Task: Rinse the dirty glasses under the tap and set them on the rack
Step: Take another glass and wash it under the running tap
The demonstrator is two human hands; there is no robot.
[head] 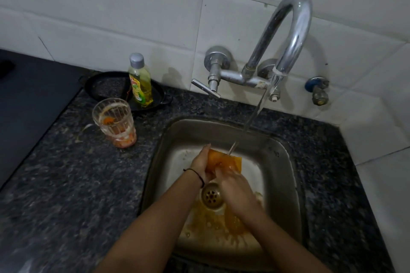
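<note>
The fingers (205, 152) of the left hand (199, 165) were curled round the far end of a glass (224, 158), holding it low over the sink (286, 162). The right hand (235, 188) came in from the near side, its fingers bent over the glass's near wall and gripping it too. Whether any fingertip reached inside the glass could not be told. The glass lay tilted on its side between the two hands, tinted orange and wet.

A thin stream (253, 117) fell from the tap (288, 35) and struck the top of the glass. Orange water pooled on the sink floor near the drain (211, 195), which sat just below the hands. A dark band (196, 173) circled the left wrist.

A second glass (114, 122) stood upright on the counter (66, 184) left of the sink, well apart from the hands, with orange residue on its walls and at its base. Behind it a bottle (140, 82) of yellow liquid stood in a black pan (104, 86) against the tiled wall (111, 17). A small valve (317, 91) stuck out of the wall right of the tap.
</note>
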